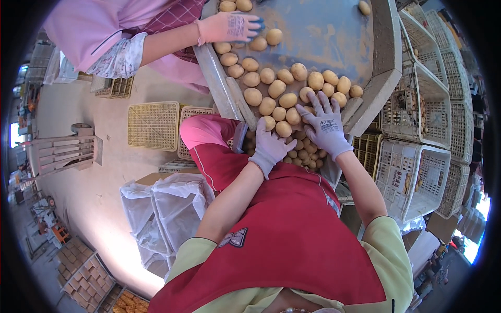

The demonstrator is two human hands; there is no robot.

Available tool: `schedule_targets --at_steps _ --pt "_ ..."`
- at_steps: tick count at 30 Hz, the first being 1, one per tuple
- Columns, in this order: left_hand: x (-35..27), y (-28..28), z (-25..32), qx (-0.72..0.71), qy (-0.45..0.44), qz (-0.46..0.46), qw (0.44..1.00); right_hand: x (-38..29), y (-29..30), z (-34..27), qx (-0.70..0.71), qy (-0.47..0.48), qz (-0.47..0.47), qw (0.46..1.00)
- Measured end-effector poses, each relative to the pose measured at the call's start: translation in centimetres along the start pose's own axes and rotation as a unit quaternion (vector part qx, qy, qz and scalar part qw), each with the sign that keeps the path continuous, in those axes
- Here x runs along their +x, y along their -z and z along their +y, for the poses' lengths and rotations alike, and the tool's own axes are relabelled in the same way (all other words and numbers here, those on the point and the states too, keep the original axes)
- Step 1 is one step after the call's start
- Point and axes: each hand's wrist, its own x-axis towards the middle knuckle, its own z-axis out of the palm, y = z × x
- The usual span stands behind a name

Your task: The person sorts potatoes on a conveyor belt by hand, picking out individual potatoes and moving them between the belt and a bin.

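Note:
Many potatoes lie across a sloping, dirt-smeared sorting table (325, 43), gathered towards its lower edge. My left hand (271, 148), in a pale grey work glove, is at that edge with thumb and fingers apart. Its fingertips are against a potato (269, 123). Fingers spread, my right hand (325, 124) in a matching glove reaches over the right end of the pile and touches potatoes there. One potato (283, 128) sits between the two hands. Below the edge, in front of my apron, more potatoes (307, 148) fill a container that is largely hidden.
A co-worker's gloved hand (235, 27) rests over potatoes at the table's upper left. Raised side boards (385, 47) border the table. Stacked plastic crates (415, 176) stand on the right. An overturned yellow crate (153, 126) and a plastic-lined box (168, 211) are on the left.

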Motion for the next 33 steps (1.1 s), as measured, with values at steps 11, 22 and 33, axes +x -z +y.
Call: schedule_targets --at_steps 11,22,33 --pt "0.1 0.7 -0.2 -0.026 -0.01 -0.038 0.999 0.0 -0.4 0.2 -0.006 -0.002 -0.001 1.0" --pt "0.8 1.6 0.1 -0.022 0.002 -0.038 0.999 0.0 -0.3 0.1 -0.008 -0.002 0.006 1.0" --pt "2.5 3.6 0.1 0.124 -0.018 0.046 0.991 7.3 -0.1 -3.1 0.053 0.043 0.102 0.992"
